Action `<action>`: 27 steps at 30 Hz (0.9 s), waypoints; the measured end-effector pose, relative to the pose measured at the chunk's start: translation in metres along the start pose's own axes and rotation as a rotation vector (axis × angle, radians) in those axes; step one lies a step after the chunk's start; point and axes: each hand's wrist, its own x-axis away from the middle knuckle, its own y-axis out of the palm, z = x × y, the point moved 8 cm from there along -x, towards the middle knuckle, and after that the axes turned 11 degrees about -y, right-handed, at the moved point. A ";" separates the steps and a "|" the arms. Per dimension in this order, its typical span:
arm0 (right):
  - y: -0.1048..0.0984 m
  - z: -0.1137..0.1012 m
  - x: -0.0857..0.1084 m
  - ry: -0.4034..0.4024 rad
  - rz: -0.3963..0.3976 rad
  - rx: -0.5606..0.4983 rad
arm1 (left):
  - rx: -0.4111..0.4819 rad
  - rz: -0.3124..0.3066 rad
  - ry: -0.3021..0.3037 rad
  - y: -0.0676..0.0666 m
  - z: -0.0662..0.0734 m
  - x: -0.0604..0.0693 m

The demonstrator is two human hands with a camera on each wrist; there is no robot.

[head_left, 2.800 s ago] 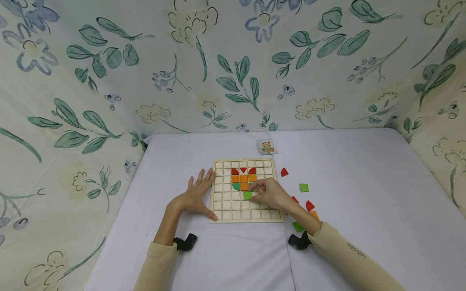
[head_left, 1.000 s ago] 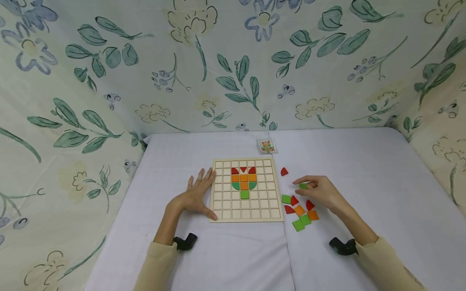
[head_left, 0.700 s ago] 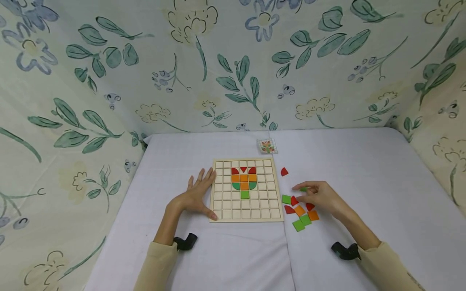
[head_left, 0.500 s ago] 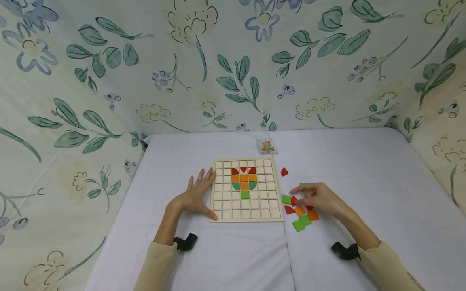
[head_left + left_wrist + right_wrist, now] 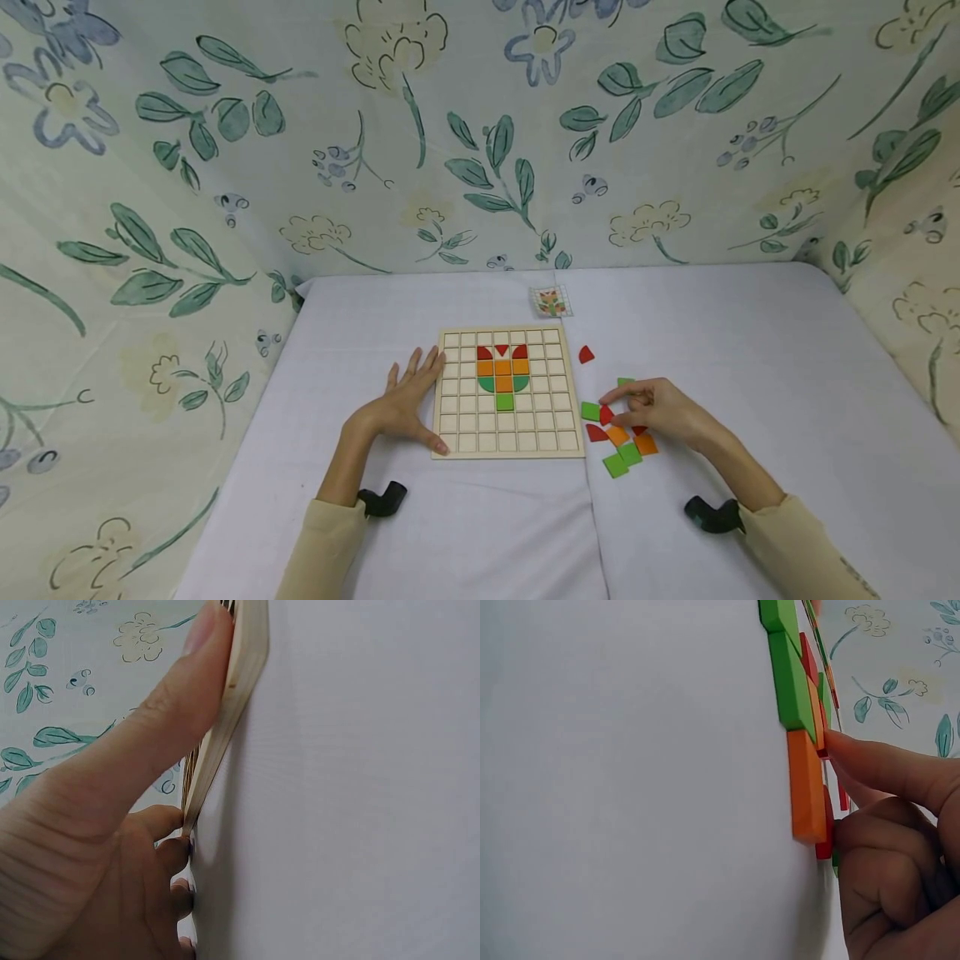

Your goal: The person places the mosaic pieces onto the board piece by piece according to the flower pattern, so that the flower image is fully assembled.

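Observation:
My left hand rests spread at the left edge of a wooden grid board, thumb and fingers touching its rim. In the left wrist view, the thumb lies along the board's edge. On the board, red, orange and green tiles form a tulip shape, with a light green square tile at its bottom. Right of the board, my right hand pinches a red rounded tile between thumb and index finger. In the right wrist view, the thumb tip meets a tile's edge; the other fingers are curled.
Loose tiles lie around the right hand: a green square, an orange square, another green square and several more. A red rounded tile lies apart, farther back. Behind the board lies a small pattern card. White cloth covers the table.
The right hand left the light green square on the board, moved right to a loose green tile, then came down and left to the red tile. The left hand has stayed put.

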 end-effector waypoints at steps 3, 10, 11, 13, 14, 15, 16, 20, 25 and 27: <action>-0.001 -0.002 -0.001 0.002 0.000 0.021 | 0.002 -0.001 0.000 0.000 -0.001 -0.001; -0.004 -0.003 -0.003 0.008 0.016 0.064 | 0.001 -0.002 0.001 0.000 -0.001 0.000; -0.004 -0.003 -0.003 0.007 0.019 0.064 | 0.001 -0.002 0.002 0.000 -0.001 0.000; -0.004 -0.002 -0.003 0.009 0.024 0.056 | 0.002 -0.003 0.004 0.000 -0.001 0.000; -0.004 -0.002 -0.003 0.008 0.025 0.052 | 0.002 -0.005 0.005 0.000 -0.001 -0.001; -0.004 -0.002 -0.003 0.007 0.025 0.048 | 0.002 -0.006 0.006 0.001 -0.001 -0.001; -0.004 -0.002 -0.003 0.005 0.022 0.041 | 0.003 -0.008 0.006 0.001 -0.001 -0.001; -0.004 -0.001 -0.003 0.001 0.014 0.024 | -0.002 -0.013 0.004 0.001 -0.002 -0.002; -0.005 -0.002 -0.002 -0.015 0.024 0.060 | -0.003 -0.005 0.008 0.001 -0.002 -0.003; -0.009 -0.002 -0.002 -0.012 0.052 0.092 | -0.009 -0.007 0.005 0.001 -0.003 -0.003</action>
